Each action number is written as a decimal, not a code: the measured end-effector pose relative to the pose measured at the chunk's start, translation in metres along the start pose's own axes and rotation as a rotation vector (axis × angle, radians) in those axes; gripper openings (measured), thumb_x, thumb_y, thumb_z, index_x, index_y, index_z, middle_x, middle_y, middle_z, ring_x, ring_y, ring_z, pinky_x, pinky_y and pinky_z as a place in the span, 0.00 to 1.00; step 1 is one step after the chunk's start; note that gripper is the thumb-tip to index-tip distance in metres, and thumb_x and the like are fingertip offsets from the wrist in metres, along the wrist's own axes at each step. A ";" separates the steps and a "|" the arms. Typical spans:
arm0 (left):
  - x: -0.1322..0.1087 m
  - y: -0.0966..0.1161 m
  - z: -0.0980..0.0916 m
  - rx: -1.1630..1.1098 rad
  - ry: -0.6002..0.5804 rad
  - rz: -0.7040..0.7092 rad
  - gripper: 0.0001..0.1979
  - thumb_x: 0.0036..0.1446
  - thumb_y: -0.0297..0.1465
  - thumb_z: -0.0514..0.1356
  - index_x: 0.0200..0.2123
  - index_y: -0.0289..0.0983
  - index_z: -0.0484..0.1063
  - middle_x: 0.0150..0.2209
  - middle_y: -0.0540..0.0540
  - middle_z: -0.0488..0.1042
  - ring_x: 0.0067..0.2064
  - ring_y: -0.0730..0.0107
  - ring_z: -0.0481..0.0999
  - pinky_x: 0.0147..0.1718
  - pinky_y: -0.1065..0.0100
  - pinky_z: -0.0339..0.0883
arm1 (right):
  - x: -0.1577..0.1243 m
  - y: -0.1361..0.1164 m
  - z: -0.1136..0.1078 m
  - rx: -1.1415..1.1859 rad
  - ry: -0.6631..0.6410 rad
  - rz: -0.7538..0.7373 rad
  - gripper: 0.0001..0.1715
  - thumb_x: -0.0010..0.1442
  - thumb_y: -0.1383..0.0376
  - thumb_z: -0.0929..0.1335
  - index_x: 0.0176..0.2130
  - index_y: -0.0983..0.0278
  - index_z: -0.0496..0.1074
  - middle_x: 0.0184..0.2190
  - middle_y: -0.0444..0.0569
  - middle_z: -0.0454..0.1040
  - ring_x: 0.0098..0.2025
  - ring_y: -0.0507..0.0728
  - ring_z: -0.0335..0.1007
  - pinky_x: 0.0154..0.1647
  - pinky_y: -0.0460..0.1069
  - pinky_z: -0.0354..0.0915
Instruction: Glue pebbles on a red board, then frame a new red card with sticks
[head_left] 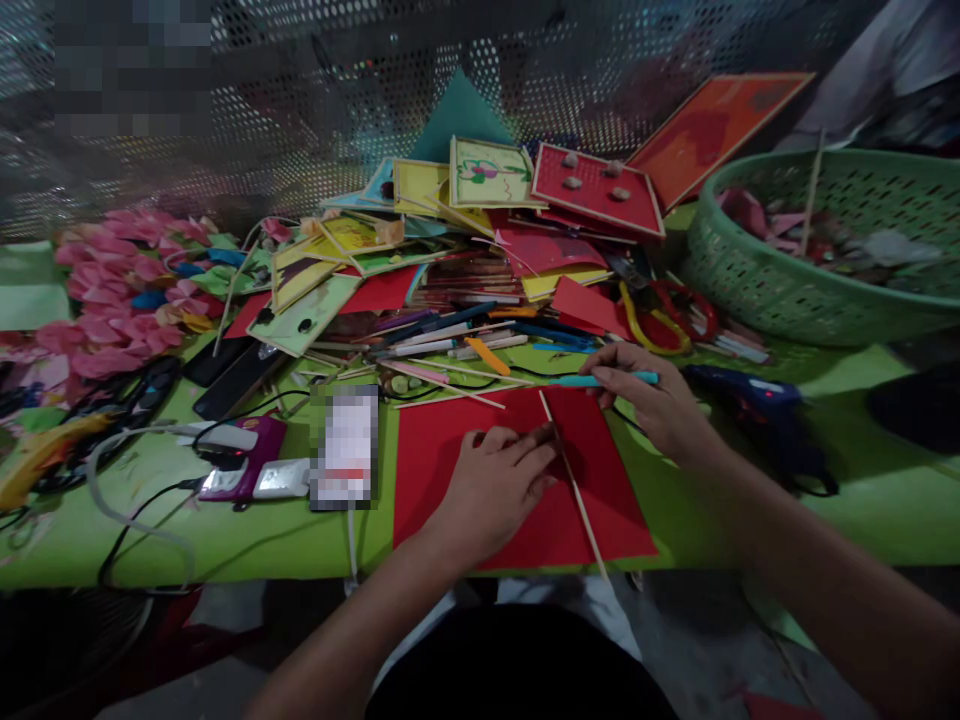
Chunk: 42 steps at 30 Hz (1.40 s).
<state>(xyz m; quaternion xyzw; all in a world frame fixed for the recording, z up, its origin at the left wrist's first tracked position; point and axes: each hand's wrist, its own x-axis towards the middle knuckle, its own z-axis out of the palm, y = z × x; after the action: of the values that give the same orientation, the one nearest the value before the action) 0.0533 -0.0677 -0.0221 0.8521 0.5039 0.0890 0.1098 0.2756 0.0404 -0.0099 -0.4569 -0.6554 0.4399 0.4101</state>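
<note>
A sheet of red paper (450,520) lies on the green table surface in front of me. Across its right half runs a thin wooden stick (579,500), slanting down past the paper's near edge. My left hand (499,485) rests flat on the sheet with its fingers stretched out, fingertips at the stick's upper part. Just beyond the paper's far right corner, my right hand (645,400) is closed around a slim teal pen (630,379), which points left above the table.
A phone (345,445) on a cable and a purple power strip (259,460) lie at left. Behind are piled pens, sticks and small decorated cards (491,175). Yellow-handled scissors (652,325), a glue gun (757,400) and a green basket (817,300) stand right; pink paper flowers (112,270), far left.
</note>
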 end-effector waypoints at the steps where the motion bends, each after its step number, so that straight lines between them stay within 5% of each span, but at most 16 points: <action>1: 0.000 0.000 0.000 -0.002 0.002 -0.001 0.19 0.75 0.39 0.50 0.64 0.47 0.67 0.66 0.51 0.71 0.54 0.56 0.69 0.48 0.51 0.62 | 0.000 0.001 0.001 -0.021 0.002 -0.006 0.07 0.61 0.58 0.70 0.34 0.57 0.75 0.26 0.44 0.72 0.26 0.55 0.68 0.29 0.52 0.63; 42: 0.001 0.001 -0.001 -0.025 -0.011 -0.020 0.18 0.75 0.38 0.52 0.64 0.48 0.68 0.64 0.51 0.74 0.56 0.54 0.70 0.50 0.50 0.64 | 0.004 0.005 0.010 -0.154 -0.080 -0.058 0.09 0.64 0.59 0.68 0.34 0.60 0.72 0.23 0.41 0.71 0.25 0.53 0.66 0.28 0.49 0.60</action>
<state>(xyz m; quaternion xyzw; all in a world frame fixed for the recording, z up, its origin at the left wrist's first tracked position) 0.0547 -0.0671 -0.0208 0.8461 0.5106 0.0895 0.1242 0.2667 0.0432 -0.0165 -0.4498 -0.7161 0.3942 0.3597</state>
